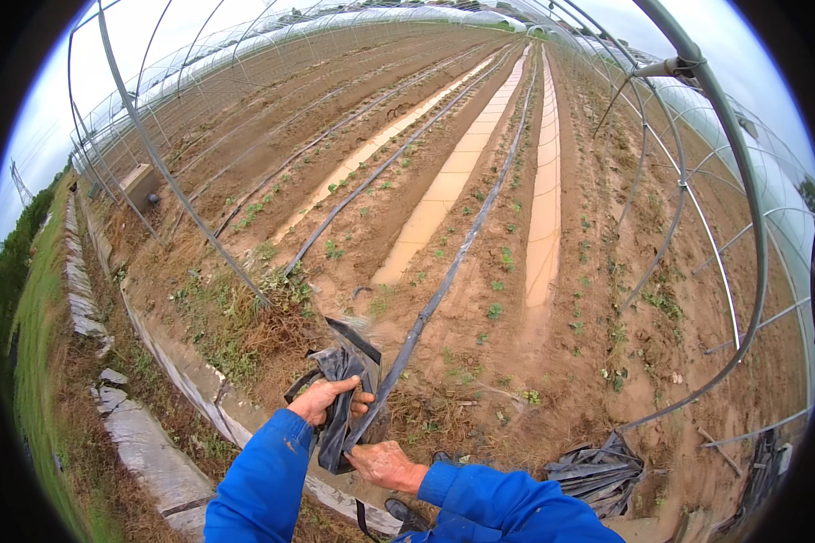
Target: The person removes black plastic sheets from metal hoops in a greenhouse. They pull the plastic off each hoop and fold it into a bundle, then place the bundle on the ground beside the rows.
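Observation:
My left hand point(331, 400) grips a folded bundle of black flat drip tape point(337, 434), its loops hanging out on both sides of the fingers. Just below and to the right, my right hand point(388, 465) pinches the strip where it meets the bundle. From there the long black irrigation tape point(441, 295) runs away from me along a soil bed between rows of small green seedlings point(494, 311). Close to my hands the tape is raised off the ground. Both sleeves are blue, and part of the bundle is hidden by my left fingers.
Water-filled furrows point(441, 190) lie between the beds. Curved metal greenhouse hoops point(754, 203) rise at right, and a slanting pole point(170, 170) at left. A black plastic heap point(601, 475) lies at lower right. A concrete edge point(176, 370) runs past my left side, near my boots point(407, 514).

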Available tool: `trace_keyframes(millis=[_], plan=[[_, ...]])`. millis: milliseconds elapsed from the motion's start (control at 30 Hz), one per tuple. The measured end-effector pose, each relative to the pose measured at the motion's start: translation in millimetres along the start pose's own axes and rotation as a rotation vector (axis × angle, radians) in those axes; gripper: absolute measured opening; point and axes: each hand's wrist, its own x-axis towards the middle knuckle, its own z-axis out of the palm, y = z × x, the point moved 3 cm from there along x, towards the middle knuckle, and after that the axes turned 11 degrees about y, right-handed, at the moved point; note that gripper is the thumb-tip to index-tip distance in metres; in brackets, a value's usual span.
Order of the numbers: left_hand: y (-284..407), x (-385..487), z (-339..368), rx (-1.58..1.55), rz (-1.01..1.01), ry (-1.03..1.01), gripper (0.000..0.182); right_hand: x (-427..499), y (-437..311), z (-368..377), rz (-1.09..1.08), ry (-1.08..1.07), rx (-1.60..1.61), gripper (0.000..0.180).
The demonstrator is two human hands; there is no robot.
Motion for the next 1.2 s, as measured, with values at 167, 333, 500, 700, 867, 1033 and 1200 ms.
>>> trace_keyframes(millis=[167,333,500,700,867,1033,1200], plan=[[34,71,85,0.338,0.030,-0.054,0.036,-2,-18,8,-0.025,-0.103,0.122,0.014],[54,113,150,0.351,0.013,-0.096,0.035,-15,-17,27,-0.003,-0.158,0.261,0.022],[50,138,170,0.327,0.040,-0.114,0.033,-44,0,40,0.031,-0.254,0.290,0.021],[49,151,181,0.225,-0.083,-0.264,0.038,-41,-9,22,0.032,-0.477,0.259,0.020],[66,180,200,0.087,-0.100,-0.265,0.043,-60,-28,58,-0.101,-0.155,0.505,0.036],[100,210,208,-0.028,-0.047,-0.281,0.041,-79,-63,107,-0.195,-0.386,0.593,0.039],[76,185,264,0.179,0.002,-0.222,0.028,-90,-63,137,-0.187,-0.489,0.563,0.042]])
